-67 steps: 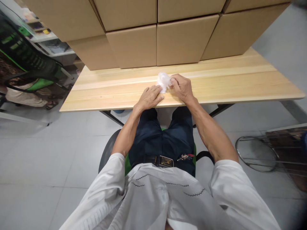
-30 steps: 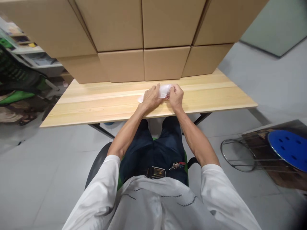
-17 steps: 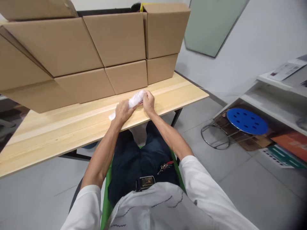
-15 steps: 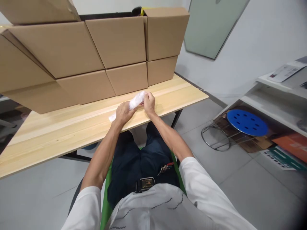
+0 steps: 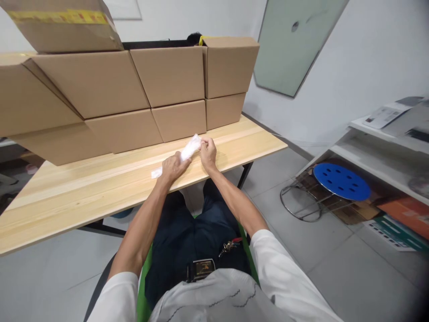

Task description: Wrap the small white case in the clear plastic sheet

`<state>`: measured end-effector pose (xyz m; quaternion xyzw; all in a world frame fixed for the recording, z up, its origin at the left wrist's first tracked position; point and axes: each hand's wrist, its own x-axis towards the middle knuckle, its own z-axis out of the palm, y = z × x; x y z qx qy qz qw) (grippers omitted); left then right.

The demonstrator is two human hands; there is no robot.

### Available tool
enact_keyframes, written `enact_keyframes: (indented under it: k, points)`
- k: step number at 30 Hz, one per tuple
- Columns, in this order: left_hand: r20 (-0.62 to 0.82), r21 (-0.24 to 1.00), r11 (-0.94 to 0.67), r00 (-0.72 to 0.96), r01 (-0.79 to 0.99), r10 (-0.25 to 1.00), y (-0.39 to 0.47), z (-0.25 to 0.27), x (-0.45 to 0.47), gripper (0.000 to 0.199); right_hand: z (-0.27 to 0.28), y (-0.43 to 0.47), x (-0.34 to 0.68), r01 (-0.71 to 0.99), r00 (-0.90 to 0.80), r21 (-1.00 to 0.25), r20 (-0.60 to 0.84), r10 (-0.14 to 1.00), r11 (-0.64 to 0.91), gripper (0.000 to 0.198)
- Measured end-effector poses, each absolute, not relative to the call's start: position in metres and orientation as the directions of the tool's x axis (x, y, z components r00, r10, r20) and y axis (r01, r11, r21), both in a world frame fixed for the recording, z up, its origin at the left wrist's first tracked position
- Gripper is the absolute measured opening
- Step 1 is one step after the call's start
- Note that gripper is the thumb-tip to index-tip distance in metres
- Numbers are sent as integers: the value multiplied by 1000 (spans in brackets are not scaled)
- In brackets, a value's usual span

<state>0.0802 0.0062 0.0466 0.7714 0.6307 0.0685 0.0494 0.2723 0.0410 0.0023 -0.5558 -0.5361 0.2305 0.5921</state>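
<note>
A long, narrow, whitish packet (image 5: 190,149), its wrapping crinkled like thin plastic, lies slantwise over the wooden table near the front edge. My left hand (image 5: 173,167) is closed over its middle, and the lower left end pokes out past the knuckles. At the upper right, my right hand (image 5: 208,153) has its fingertips pinched at the packet's side edge. The far tip stands free beyond those fingers. What is inside the wrapping cannot be made out.
Stacked cardboard boxes (image 5: 174,76) line the back of the wooden table (image 5: 83,197). To the right, a stool with a blue seat (image 5: 342,181) stands by a white shelf (image 5: 372,154). Keys (image 5: 229,246) hang at my waist.
The view has tilted up a little. My right hand has shifted from around the packet's far end to a pinch at its side, leaving the tip exposed. The left hand keeps its hold.
</note>
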Motion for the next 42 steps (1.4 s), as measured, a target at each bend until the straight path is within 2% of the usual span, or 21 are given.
enact_keyframes:
  k: [3, 9, 15, 19, 23, 26, 30, 33, 37, 42]
  points:
    - [40, 165, -174, 169, 971, 985, 9, 44, 81, 65, 11, 34, 264, 303, 399, -937, 290, 870, 174, 12]
    - [40, 166, -132, 127, 977, 991, 8, 46, 85, 61, 18, 27, 260, 474, 251, -875, 241, 937, 98, 21]
    - [83, 219, -117, 101, 969, 991, 4, 47, 82, 61, 18, 22, 259, 568, 126, -802, 308, 943, 186, 35]
    - [79, 288, -80, 60, 954, 995, 1, 51, 81, 68, 17, 16, 252, 600, -14, -738, 376, 926, 309, 42]
    - [86, 341, -34, 5, 940, 996, 0, 53, 83, 72, 15, 13, 248, 636, -77, -685, 402, 912, 355, 48]
    - [87, 335, 7, -38, 942, 995, 4, 52, 85, 73, 12, 14, 249, 671, -130, -628, 423, 897, 394, 42]
    - [47, 327, 21, -39, 945, 998, 3, 49, 87, 79, 3, 15, 256, 726, -256, -478, 480, 839, 495, 26]
    - [20, 340, -14, 8, 940, 1000, 0, 46, 87, 77, -10, 19, 261, 736, -307, -415, 499, 810, 535, 28]
    - [33, 375, -55, 47, 925, 998, 2, 40, 84, 73, -23, 24, 264, 765, -361, -328, 495, 790, 555, 44]
    - [37, 400, -68, 58, 914, 998, -1, 36, 83, 65, -16, 14, 263, 809, -374, -300, 399, 837, 505, 54]
